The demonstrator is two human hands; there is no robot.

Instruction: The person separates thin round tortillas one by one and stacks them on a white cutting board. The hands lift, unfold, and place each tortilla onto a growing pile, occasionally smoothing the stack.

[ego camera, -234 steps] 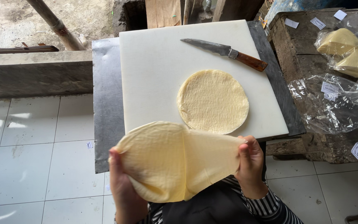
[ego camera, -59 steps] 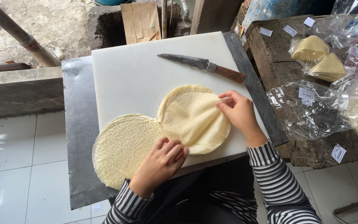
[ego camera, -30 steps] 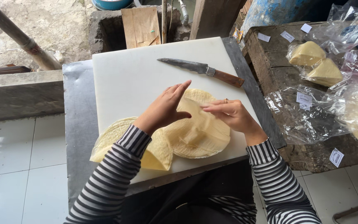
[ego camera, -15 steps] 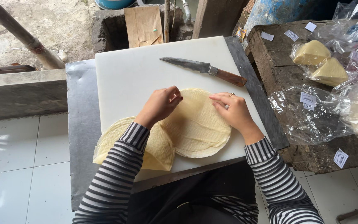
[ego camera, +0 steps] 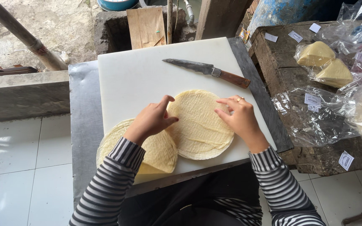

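Observation:
Two round pale-yellow flatbreads lie on a white cutting board (ego camera: 139,71). The right flatbread (ego camera: 200,125) lies flat near the board's front edge. My left hand (ego camera: 151,119) rests fingers spread on its left rim. My right hand (ego camera: 239,117), a ring on one finger, presses its right rim. The left flatbread (ego camera: 158,150) lies partly under my left forearm, overlaps the other one and hangs over the board's front edge. Neither hand grips anything.
A wooden-handled knife (ego camera: 208,71) lies at the board's far right. The board sits on a grey metal surface (ego camera: 82,125). A wooden crate (ego camera: 281,62) to the right holds clear plastic bags (ego camera: 315,113) and bagged yellow wedges (ego camera: 325,62). White floor tiles (ego camera: 13,167) are lower left.
Both hands laid the right flatbread down flat and smoothed it. My left hand has slid slightly toward its left rim; the left flatbread stays put.

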